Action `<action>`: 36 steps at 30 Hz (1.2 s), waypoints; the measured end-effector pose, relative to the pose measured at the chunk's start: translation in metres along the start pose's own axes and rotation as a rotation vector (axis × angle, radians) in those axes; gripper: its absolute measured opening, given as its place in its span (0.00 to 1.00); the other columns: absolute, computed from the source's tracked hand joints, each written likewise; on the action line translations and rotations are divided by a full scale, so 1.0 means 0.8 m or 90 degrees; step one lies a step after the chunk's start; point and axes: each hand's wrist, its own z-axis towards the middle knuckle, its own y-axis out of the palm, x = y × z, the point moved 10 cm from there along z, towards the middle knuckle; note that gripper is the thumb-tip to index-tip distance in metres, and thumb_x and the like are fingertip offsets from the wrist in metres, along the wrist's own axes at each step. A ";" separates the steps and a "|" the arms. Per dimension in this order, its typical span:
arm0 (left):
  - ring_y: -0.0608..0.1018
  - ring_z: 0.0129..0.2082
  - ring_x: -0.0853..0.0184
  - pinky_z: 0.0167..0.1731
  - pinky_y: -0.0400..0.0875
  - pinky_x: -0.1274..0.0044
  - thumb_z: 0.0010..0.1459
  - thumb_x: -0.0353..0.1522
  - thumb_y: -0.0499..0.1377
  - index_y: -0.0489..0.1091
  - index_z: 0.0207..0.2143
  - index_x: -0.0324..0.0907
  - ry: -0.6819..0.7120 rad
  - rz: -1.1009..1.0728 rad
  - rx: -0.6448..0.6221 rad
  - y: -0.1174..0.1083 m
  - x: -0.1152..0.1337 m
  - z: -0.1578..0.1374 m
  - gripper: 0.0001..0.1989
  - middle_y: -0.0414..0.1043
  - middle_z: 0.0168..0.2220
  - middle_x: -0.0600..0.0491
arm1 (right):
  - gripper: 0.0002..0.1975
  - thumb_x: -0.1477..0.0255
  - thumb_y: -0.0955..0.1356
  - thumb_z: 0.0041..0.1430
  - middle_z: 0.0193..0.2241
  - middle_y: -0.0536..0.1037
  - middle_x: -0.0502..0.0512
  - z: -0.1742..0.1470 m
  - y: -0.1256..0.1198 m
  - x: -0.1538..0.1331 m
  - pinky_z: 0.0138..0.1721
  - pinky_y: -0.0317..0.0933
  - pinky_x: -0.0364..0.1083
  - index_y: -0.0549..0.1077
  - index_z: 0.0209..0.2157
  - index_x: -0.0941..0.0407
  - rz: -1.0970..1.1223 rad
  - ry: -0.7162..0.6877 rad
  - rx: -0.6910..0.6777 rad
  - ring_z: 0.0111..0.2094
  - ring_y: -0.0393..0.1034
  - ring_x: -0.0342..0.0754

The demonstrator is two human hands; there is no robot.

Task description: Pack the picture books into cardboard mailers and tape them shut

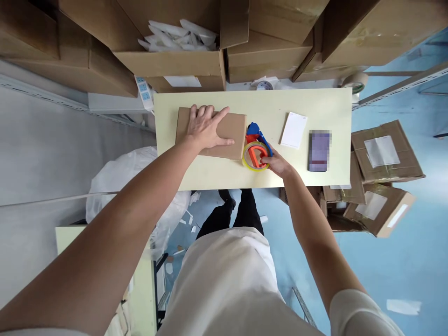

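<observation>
The box (235, 127) seems closed, untaped. On it, left hand (204, 129) spreads fingers; beside it, right hand (278, 164) clamps tape dispenser (257, 148).

A loose, plain white shirt (224, 280) with short sleeves (357, 310) hangs, creased at the hem (241, 231), over black trousers (215, 219). The forearms (306, 203), left hand (206, 127) and right hand (278, 163) are bare.

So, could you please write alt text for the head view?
A person's left hand rests on a cardboard box while the right hand holds a tape dispenser beside its right end. A white paper and blurred phone-like object lie farther right on the table.
</observation>
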 end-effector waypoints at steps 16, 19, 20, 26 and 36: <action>0.50 0.63 0.38 0.58 0.39 0.50 0.47 0.59 0.53 0.29 0.68 0.49 -0.166 -0.064 0.015 0.006 -0.019 -0.020 0.55 0.52 0.64 0.40 | 0.49 0.76 0.68 0.38 0.44 0.75 0.52 -0.087 0.091 0.096 0.44 0.66 0.52 0.50 0.65 0.47 0.076 0.029 0.106 0.41 0.69 0.52; 0.51 0.63 0.37 0.55 0.46 0.49 0.49 0.58 0.52 0.24 0.68 0.47 -0.246 -0.097 -0.001 0.013 -0.037 -0.051 0.56 0.50 0.65 0.38 | 0.47 0.74 0.68 0.37 0.46 0.74 0.52 -0.038 0.064 0.051 0.43 0.67 0.52 0.53 0.63 0.47 0.122 0.033 0.130 0.44 0.69 0.52; 0.51 0.63 0.37 0.55 0.47 0.49 0.49 0.58 0.52 0.24 0.68 0.46 -0.260 -0.101 -0.003 0.013 -0.039 -0.060 0.56 0.48 0.66 0.38 | 0.45 0.72 0.68 0.39 0.47 0.74 0.52 -0.023 0.052 0.038 0.42 0.68 0.52 0.54 0.62 0.47 0.127 0.045 0.132 0.44 0.69 0.53; 0.37 0.68 0.42 0.61 0.34 0.51 0.48 0.57 0.55 0.39 0.68 0.50 -0.089 -0.065 0.020 -0.006 0.002 -0.043 0.50 0.32 0.70 0.47 | 0.41 0.77 0.68 0.37 0.44 0.75 0.54 0.035 0.010 -0.018 0.39 0.67 0.50 0.62 0.59 0.51 0.021 0.044 0.093 0.40 0.70 0.51; 0.34 0.69 0.49 0.62 0.28 0.52 0.50 0.55 0.56 0.37 0.68 0.54 -0.037 -0.048 0.002 0.000 0.014 -0.018 0.49 0.31 0.71 0.52 | 0.45 0.78 0.66 0.40 0.39 0.76 0.51 0.010 0.023 -0.005 0.34 0.66 0.47 0.56 0.64 0.50 -0.035 0.020 0.078 0.33 0.67 0.46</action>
